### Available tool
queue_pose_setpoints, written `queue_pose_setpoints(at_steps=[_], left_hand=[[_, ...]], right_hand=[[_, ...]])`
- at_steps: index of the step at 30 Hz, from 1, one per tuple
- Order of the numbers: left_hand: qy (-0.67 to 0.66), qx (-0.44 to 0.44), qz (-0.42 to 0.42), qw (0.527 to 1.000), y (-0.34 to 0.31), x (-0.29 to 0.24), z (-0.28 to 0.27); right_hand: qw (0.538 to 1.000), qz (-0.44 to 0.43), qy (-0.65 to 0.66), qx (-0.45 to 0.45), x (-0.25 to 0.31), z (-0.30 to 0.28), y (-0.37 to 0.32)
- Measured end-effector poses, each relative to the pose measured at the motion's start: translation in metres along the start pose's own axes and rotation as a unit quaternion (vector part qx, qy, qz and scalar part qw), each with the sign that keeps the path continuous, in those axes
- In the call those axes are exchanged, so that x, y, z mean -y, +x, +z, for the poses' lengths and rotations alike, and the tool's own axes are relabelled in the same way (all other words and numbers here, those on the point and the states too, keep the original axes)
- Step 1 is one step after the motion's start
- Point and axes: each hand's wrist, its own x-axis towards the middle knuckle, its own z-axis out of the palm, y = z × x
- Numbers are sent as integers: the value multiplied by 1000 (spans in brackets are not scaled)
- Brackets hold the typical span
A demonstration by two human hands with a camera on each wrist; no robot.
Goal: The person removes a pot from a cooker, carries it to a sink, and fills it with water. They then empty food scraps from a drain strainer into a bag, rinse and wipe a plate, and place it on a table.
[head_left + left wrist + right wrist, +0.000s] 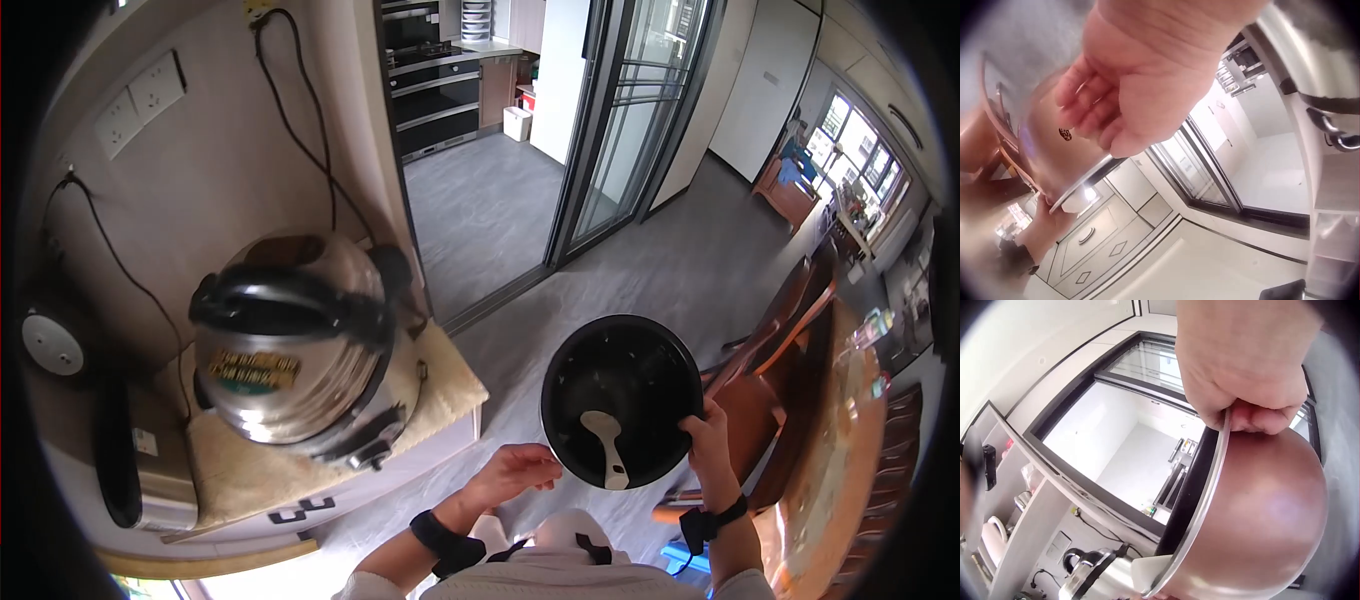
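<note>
A round inner pot (640,365), dark inside, is held over the floor in the head view. In it lies a pale rice paddle (604,430), its handle towards the near rim. My right hand (709,445) grips the pot's right rim; the right wrist view shows the fingers (1260,419) curled at the rim, against the coppery outer wall (1254,506). At the lower left rim is my left hand (515,472), its fingers loosely bent. The left wrist view has those fingers (1088,106) before the pot's outside (1054,156); whether they touch it I cannot tell.
On the counter (455,385) at left stands a steel cooker (290,370) with a black handle, its lid down. Cables hang behind it. A glass sliding door (625,130) is ahead; wooden chairs (740,410) and a table (840,430) stand at right.
</note>
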Motion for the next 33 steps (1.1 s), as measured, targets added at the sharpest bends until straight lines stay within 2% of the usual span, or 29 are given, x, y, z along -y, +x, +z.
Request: queue_pose_setpoints(at_steps=[2,4,8,9,11,12,14,16,18,20,22,25,28,30,33], left_hand=[[-14,2,26,1000,35,-18,3],[-54,-21,1,998,66,-28,4],[-55,-43,35,997,138,-36,-18],[-57,-50,34,997,155,-34,-26],[-77,-152,40,985,193,-37,-42],[-76,-160,53,983,215,-43,-53],[-39,-293,4,955,249,-55,-69],[-51,-337,23,940,276,-71,-78],[-8,-417,25,908,295,-82,-91],[-16,-463,28,886,312,-94,-113],[-92,-515,44,851,326,-97,-143],[-96,-555,48,825,351,-94,-200],[-95,-564,66,817,383,-125,-261],[-111,-558,75,819,406,-147,-291],[6,-566,42,824,432,-185,-350]], right_hand=[[1000,11,15,-6,8,-6,30],[1000,0,18,-6,6,-16,57],[1000,-6,-5,5,5,-15,150],[999,10,-10,32,-2,-15,178],[997,31,-10,69,-20,-9,238],[998,12,-29,50,-28,2,263],[988,98,-78,87,-20,22,309],[985,98,-80,115,-10,47,351],[979,104,-90,151,-9,75,380],[979,82,-41,184,-15,113,419],[973,67,-40,215,-37,143,459],[960,86,-89,249,-44,195,507],[956,40,-130,259,-35,250,559],[956,42,-145,251,-31,277,595],[961,20,-143,236,-13,322,641]])
